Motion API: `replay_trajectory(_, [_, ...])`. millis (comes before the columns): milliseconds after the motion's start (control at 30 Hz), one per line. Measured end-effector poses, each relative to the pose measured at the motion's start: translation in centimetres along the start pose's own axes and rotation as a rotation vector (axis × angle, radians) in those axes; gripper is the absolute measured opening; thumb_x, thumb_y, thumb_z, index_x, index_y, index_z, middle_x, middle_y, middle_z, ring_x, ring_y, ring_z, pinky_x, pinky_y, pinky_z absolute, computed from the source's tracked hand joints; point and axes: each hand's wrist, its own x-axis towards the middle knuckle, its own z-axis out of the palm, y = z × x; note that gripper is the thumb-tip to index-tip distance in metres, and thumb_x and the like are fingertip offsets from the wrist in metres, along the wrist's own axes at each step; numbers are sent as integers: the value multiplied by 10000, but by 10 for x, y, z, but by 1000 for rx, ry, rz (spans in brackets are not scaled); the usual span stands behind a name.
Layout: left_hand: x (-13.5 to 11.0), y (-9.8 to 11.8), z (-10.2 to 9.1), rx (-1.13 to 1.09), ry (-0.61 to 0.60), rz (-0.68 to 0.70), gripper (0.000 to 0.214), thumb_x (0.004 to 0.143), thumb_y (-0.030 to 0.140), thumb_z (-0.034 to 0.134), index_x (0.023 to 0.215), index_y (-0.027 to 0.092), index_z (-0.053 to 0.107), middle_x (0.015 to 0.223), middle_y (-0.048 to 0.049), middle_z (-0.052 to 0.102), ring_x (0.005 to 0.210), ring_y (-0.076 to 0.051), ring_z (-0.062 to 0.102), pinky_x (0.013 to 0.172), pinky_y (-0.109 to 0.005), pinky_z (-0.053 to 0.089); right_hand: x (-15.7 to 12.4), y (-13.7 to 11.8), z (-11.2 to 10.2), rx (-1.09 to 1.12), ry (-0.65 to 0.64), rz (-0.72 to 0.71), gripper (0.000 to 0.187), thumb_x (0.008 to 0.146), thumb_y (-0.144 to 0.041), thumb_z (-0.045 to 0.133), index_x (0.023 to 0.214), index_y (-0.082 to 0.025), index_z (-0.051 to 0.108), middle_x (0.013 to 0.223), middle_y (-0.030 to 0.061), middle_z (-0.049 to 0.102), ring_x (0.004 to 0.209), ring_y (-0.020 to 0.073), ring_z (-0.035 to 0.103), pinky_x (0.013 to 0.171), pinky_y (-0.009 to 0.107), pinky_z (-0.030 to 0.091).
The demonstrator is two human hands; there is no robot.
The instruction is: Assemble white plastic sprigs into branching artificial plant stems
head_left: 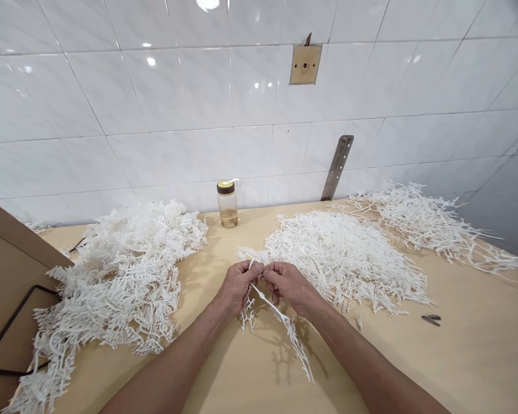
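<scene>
Between both hands is a white plastic branch (273, 305) with thin twig-like tips. Its stem hangs down toward me, and a smaller forked sprig (247, 316) dangles under the left hand. My left hand (240, 282) is closed, thumb and fingers pinching the branch. Close beside it, my right hand (287, 283) is closed too, its fingertips pressed on the same branch near the left thumb. What exactly lies between the right fingertips is hidden. Just behind the hands, a heap of short white twigs (345, 259) spreads to the right.
A larger heap of white branches (125, 276) covers the left, by a cardboard box (8, 287) and a black wire frame (8, 328). At back right lie longer white branches (431, 221). A bottle (228, 208) stands near the tiled wall. Small thread snips (431, 319) lie on the right.
</scene>
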Motion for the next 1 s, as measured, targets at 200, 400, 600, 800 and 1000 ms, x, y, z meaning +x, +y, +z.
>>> replay_trajectory(200, [-7,2,7,132,-39,75,440,599,467,850,617,133,564,487,69,385,455,-37,278,454,-205,180,6,7,-11,-530,343,-156,55,748,-241,552,716,-199,568,644,10,611,577,158,574,498,252,401])
replay_trajectory(400, [-4,-1,7,198,47,98,433,609,499,829,645,140,589,466,70,390,437,-45,273,444,-219,165,8,-9,-42,-508,599,-194,163,796,-346,550,817,-191,601,702,33,655,552,165,605,526,267,441])
replay_trajectory(600, [-4,-1,7,307,84,111,439,616,544,797,661,125,671,441,54,422,419,-49,285,438,-219,188,5,-13,-51,-451,541,-194,206,820,-317,549,952,-182,634,683,8,630,442,121,566,468,241,430])
replay_trajectory(800, [-1,-5,6,336,113,178,434,617,537,796,651,120,680,476,34,473,460,-66,341,464,-222,237,-5,-19,-39,-280,47,-164,360,863,-505,560,787,-165,648,618,-20,557,411,75,460,394,208,384])
replay_trajectory(1000, [1,-5,4,327,166,178,408,632,508,797,677,122,671,481,46,452,447,-59,316,455,-220,216,-6,-15,-37,-273,-13,-153,228,793,-396,645,776,-172,681,602,-18,540,481,99,474,388,207,423])
